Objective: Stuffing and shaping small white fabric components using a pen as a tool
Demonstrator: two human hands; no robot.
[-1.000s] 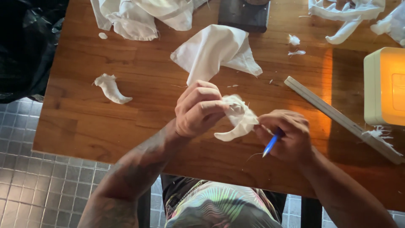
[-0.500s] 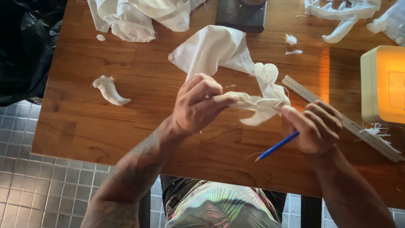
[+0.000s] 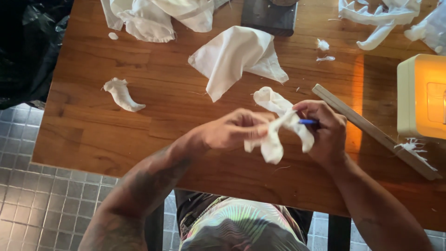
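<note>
left hand [image 3: 232,130] pinching white cloth strip [image 3: 278,132] | right hand [image 3: 325,132] gripping strip plus blue pen [image 3: 308,122] | hands closer than before, strip now bunched | near bench [image 3: 93,130] front edge

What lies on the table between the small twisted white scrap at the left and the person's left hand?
In the head view nothing does: only bare wooden table separates the twisted scrap from the left hand.

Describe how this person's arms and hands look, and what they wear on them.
Both forearms are bare, with no sleeves in view. The left forearm carries dark tattoo markings along its length. The left hand and right hand wear no gloves; no rings or watch show. The right forearm looks unmarked from this angle. A bright patterned shirt shows below.
</note>
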